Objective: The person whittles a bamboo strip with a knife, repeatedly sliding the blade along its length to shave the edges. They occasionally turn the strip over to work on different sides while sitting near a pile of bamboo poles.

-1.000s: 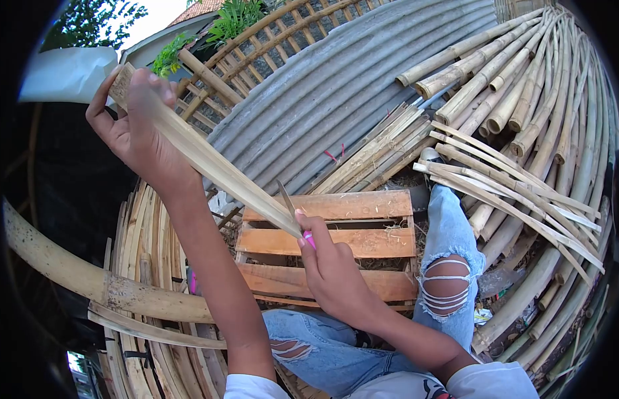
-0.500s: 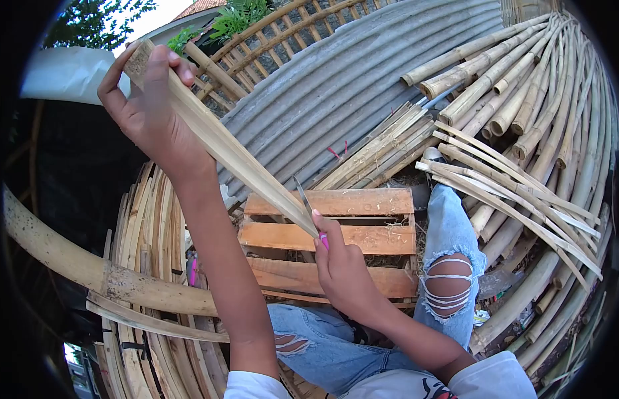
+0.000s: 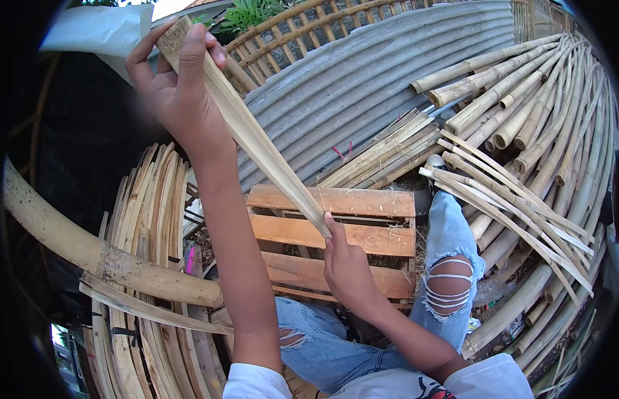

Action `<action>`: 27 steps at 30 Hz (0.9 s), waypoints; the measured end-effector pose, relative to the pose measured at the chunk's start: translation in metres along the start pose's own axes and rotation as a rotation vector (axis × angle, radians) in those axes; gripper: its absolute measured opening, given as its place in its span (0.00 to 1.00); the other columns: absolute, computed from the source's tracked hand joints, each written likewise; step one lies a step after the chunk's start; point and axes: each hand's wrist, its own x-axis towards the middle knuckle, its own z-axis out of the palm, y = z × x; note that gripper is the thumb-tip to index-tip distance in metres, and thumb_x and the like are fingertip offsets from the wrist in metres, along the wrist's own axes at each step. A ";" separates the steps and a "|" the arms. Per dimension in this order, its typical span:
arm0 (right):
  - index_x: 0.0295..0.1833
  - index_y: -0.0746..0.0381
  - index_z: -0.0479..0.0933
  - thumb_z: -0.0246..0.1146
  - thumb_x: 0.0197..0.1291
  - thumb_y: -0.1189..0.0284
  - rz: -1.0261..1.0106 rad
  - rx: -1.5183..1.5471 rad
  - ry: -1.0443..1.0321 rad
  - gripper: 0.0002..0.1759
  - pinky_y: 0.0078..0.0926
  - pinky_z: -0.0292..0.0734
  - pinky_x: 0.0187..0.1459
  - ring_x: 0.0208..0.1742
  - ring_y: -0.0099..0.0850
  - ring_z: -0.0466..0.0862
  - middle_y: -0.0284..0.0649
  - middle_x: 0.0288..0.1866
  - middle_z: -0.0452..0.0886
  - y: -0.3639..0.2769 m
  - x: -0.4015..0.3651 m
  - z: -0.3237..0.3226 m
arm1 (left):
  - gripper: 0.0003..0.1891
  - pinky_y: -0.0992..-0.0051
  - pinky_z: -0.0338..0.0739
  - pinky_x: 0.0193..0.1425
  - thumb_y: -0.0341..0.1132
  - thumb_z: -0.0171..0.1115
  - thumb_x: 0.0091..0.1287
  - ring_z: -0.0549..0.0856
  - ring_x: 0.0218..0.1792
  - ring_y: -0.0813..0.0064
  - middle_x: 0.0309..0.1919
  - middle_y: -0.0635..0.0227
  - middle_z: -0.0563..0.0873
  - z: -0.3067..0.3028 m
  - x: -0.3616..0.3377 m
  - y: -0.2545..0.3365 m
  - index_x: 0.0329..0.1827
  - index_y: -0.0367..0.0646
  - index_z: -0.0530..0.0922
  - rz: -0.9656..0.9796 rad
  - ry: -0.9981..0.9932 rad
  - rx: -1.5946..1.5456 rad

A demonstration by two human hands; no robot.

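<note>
A long split bamboo strip (image 3: 256, 143) slants down from upper left to the middle of the view. My left hand (image 3: 183, 86) is closed around its upper, wider end. Lower down, my right hand (image 3: 349, 266) is closed at the strip's narrow end, fingertips against it. The knife with a pink handle, visible half a second ago in this hand, is now mostly hidden by the fingers; only a thin line shows above them. Below the strip stands a slatted wooden crate (image 3: 303, 229).
Split bamboo strips (image 3: 146, 219) are stacked at left, beside a thick bamboo pole (image 3: 156, 276). Bamboo poles (image 3: 542, 100) fan out at right, with thin strips (image 3: 515, 206) across them. Corrugated sheet metal (image 3: 369, 73) lies ahead. My bent knee (image 3: 449, 282) is right of the crate.
My left hand and the strip's upper end have shifted right and slightly up in view. The knife blade and pink handle have turned out of sight behind my right fingers.
</note>
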 end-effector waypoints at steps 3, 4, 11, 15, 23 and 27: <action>0.61 0.65 0.63 0.46 0.71 0.74 0.096 -0.062 -0.089 0.16 0.49 0.66 0.23 0.20 0.55 0.77 0.56 0.19 0.73 0.008 0.009 -0.008 | 0.17 0.78 0.74 0.34 0.26 0.62 0.65 0.78 0.28 0.78 0.31 0.61 0.80 -0.015 0.001 -0.006 0.53 0.41 0.67 -0.037 0.077 -0.006; 0.61 0.65 0.63 0.46 0.71 0.74 0.133 0.009 -0.116 0.15 0.49 0.67 0.23 0.21 0.55 0.77 0.56 0.20 0.73 0.000 0.010 -0.010 | 0.17 0.78 0.74 0.34 0.26 0.62 0.65 0.78 0.28 0.78 0.31 0.61 0.80 -0.018 0.001 -0.004 0.53 0.41 0.67 -0.031 0.078 -0.006; 0.61 0.66 0.63 0.47 0.71 0.74 0.104 -0.025 -0.050 0.16 0.47 0.68 0.26 0.24 0.55 0.78 0.57 0.23 0.74 0.047 -0.017 0.016 | 0.16 0.79 0.74 0.34 0.26 0.62 0.66 0.78 0.28 0.78 0.30 0.62 0.80 -0.028 0.000 -0.005 0.52 0.42 0.68 -0.013 0.066 -0.044; 0.61 0.64 0.63 0.48 0.71 0.73 0.214 0.002 -0.074 0.16 0.43 0.69 0.28 0.24 0.55 0.77 0.56 0.25 0.75 0.059 -0.018 0.014 | 0.19 0.77 0.76 0.36 0.35 0.61 0.69 0.81 0.31 0.75 0.37 0.57 0.82 -0.039 -0.001 -0.008 0.57 0.43 0.65 -0.060 0.010 -0.134; 0.63 0.61 0.64 0.49 0.71 0.71 0.202 0.030 -0.100 0.17 0.31 0.66 0.25 0.20 0.34 0.73 0.43 0.20 0.71 0.040 -0.011 0.012 | 0.27 0.76 0.77 0.38 0.52 0.50 0.73 0.82 0.36 0.74 0.41 0.56 0.82 -0.068 -0.065 -0.019 0.64 0.40 0.61 -0.335 0.005 -0.175; 0.63 0.63 0.65 0.49 0.71 0.72 0.152 0.044 -0.111 0.17 0.33 0.66 0.26 0.21 0.36 0.75 0.46 0.19 0.72 0.008 0.003 0.005 | 0.26 0.75 0.77 0.36 0.53 0.48 0.74 0.81 0.33 0.74 0.37 0.58 0.82 -0.070 -0.041 -0.023 0.65 0.42 0.62 -0.339 0.036 -0.082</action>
